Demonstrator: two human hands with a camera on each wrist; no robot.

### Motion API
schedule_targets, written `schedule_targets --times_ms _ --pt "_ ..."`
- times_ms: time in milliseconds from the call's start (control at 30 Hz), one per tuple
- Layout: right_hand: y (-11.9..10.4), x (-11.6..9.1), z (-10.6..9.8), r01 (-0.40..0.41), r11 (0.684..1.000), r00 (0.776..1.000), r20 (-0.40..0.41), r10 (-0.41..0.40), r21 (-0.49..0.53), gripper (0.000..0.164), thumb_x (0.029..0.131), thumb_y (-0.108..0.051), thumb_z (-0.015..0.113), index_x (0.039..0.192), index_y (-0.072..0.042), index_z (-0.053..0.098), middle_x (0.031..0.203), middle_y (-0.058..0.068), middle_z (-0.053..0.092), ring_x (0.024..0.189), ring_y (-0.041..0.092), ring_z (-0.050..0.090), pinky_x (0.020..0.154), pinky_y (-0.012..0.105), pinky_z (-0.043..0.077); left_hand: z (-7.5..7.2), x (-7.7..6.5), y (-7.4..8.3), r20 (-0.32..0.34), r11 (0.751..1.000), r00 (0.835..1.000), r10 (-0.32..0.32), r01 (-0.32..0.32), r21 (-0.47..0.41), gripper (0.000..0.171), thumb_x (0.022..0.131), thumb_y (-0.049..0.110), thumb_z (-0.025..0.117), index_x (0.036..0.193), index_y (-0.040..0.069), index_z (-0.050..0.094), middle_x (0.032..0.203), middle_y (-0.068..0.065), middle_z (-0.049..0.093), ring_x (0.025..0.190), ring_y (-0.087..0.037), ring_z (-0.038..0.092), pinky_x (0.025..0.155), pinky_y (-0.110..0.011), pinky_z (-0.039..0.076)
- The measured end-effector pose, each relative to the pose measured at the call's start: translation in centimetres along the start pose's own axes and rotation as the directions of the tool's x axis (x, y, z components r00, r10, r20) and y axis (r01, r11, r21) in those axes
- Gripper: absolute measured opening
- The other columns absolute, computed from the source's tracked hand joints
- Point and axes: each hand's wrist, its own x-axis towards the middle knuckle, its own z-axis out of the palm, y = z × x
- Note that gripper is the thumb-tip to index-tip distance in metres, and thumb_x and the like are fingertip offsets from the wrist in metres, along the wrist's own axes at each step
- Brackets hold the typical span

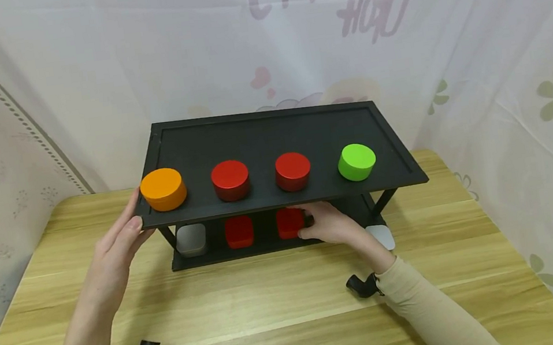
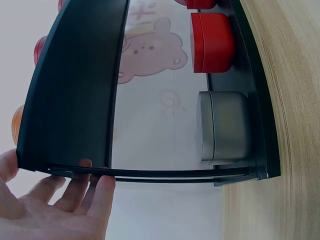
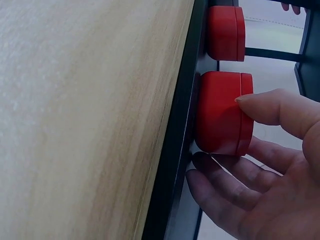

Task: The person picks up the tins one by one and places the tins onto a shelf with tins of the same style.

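A black two-tier shelf stands on the table. At the upper board's left front corner, my left hand grips the edge; the left wrist view shows the thumb on one side and the fingers on the other. My right hand reaches under the upper board and holds a red square tin on the lower board, thumb on its lid edge and fingers at its side. Beside it sits another red square tin. A silver square tin stands at the lower board's left end.
On the upper board stand an orange round tin, two red round tins and a green round tin. A pale square tin lies by my right wrist, partly covered. Behind the wooden table hangs a printed cloth.
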Motion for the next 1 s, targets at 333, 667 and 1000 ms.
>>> schedule_targets --times_ms 333,667,1000 --pt "0.1 -0.4 -0.1 0.015 1.000 1.000 0.006 -0.015 0.003 0.065 0.081 -0.012 0.069 0.141 -0.015 0.044 0.137 0.006 0.051 0.115 0.027 0.056 0.096 0.040 0.052 0.1 0.0 -0.1 0.003 1.000 1.000 0.000 0.000 -0.017 0.048 0.103 0.013 0.031 0.151 0.017 0.023 0.160 0.001 0.013 0.142 0.000 0.024 0.102 -0.006 0.038" --pt "0.0 -1.0 -0.1 0.007 1.000 1.000 -0.012 -0.007 0.006 0.070 0.081 -0.018 0.072 0.143 -0.014 0.040 0.140 0.007 0.047 0.116 0.025 0.055 0.093 0.036 0.053 0.1 -0.1 0.0 0.012 1.000 1.000 0.010 -0.010 -0.022 0.048 0.103 0.011 0.030 0.151 0.016 0.023 0.160 0.001 0.013 0.144 -0.002 0.021 0.103 -0.006 0.037" --pt "-0.2 -2.2 -0.2 -0.010 1.000 0.995 -0.096 0.011 0.017 0.067 0.080 -0.023 0.074 0.140 -0.019 0.044 0.138 0.004 0.049 0.119 0.023 0.056 0.097 0.038 0.053 0.1 0.0 0.0 0.010 1.000 1.000 0.011 -0.010 -0.021 0.048 0.103 0.011 0.030 0.151 0.016 0.023 0.160 0.001 0.014 0.143 -0.001 0.022 0.103 -0.006 0.038"
